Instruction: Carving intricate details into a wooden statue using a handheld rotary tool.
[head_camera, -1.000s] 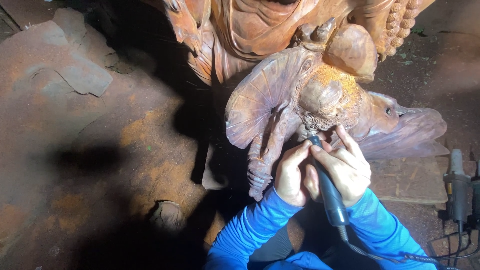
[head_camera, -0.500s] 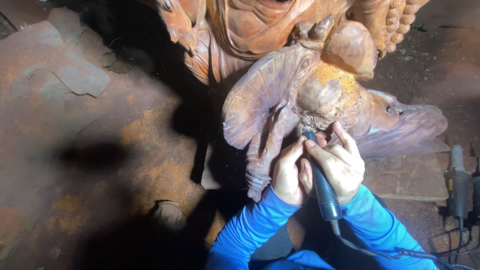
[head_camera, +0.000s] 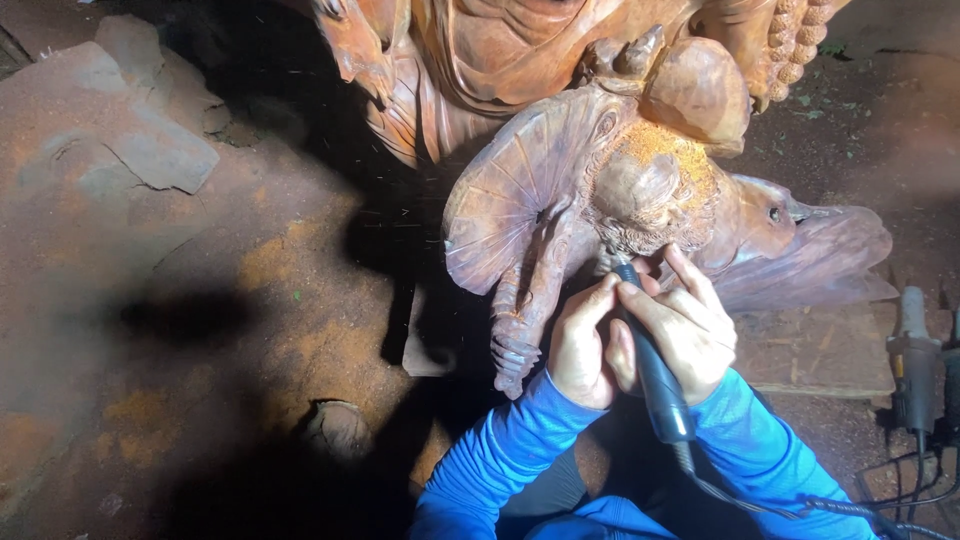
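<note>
Seen from above, a person in blue sleeves works at a large reddish-brown wooden carving (head_camera: 600, 190) standing on dusty ground. Just below the carving's rounded central knob, both hands meet. The right hand (head_camera: 685, 335) is wrapped around a slim black rotary tool (head_camera: 650, 365), fingers curled along its barrel, its tip touching the wood beneath a patch of orange sawdust (head_camera: 665, 150). The left hand (head_camera: 582, 345) presses against the tool's left side, fingers clenched around it. The tool's cord trails down from the carving between the sleeves. Right of the carving, well apart, a grey power tool (head_camera: 912, 360) lies on the ground; left of it are flat rocks (head_camera: 140, 150).
</note>
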